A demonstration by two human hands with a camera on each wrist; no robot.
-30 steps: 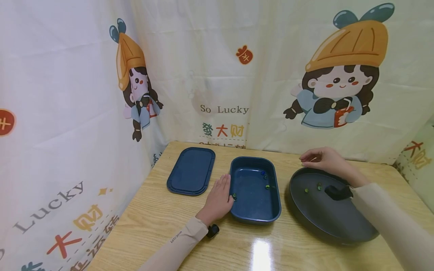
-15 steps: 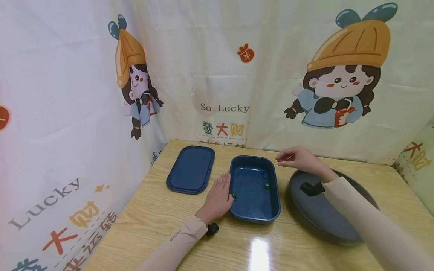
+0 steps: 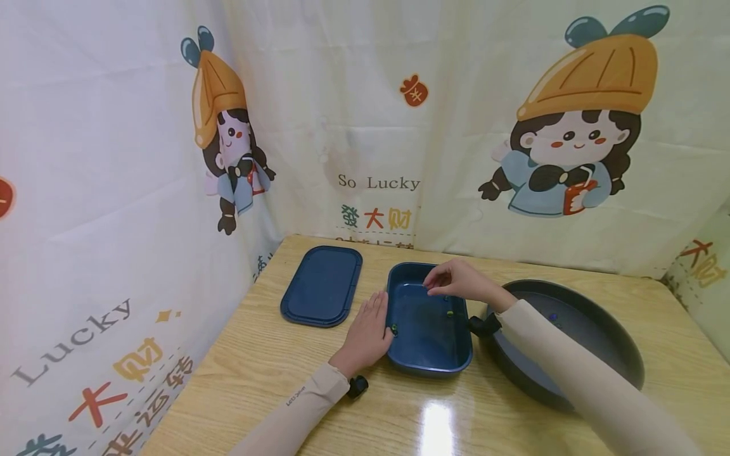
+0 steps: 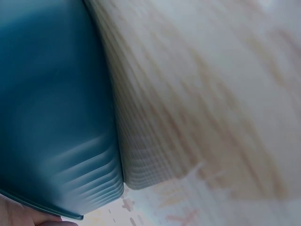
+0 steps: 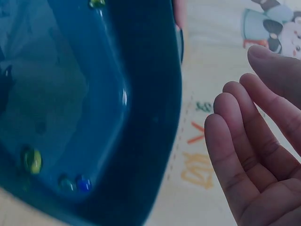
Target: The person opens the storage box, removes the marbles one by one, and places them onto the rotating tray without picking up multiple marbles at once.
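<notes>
A deep blue container (image 3: 430,351) is found on the wooden surface (image 3: 245,361), between the two arms, its long sides running away from the person. Four marbles are noted on its floor: a green marble (image 3: 395,330) by the left wall, and towards the right wall a yellow-green marble (image 3: 450,314), a teal marble (image 5: 67,183) and a blue marble (image 5: 83,183), the last two side by side in the right wrist view. The right hand (image 3: 461,280) is held over the far right part of the container; its fingers are loosely curved, and a narrow gap is seen between thumb and forefinger in the right wrist view. The left hand (image 3: 365,332) is laid against the left side of the container, its fingers extended and close together, with contact made at the rim. To the right of the container, a dark round pan (image 3: 599,332) is partly covered from view by the right sleeve (image 3: 570,367); inside it a dark blue marble (image 3: 553,316) is seen, with a smaller indistinct piece just beside it. To the left, apart from the container, a flat blue lid (image 3: 322,288) is placed on the surface. A black device (image 3: 358,386) is worn at the left wrist and a similar black unit (image 3: 485,325) at the right. The surface is backed by a pale cloth (image 3: 319,95), on which cartoon figures in orange hats and the words "So Lucky" are printed.
</notes>
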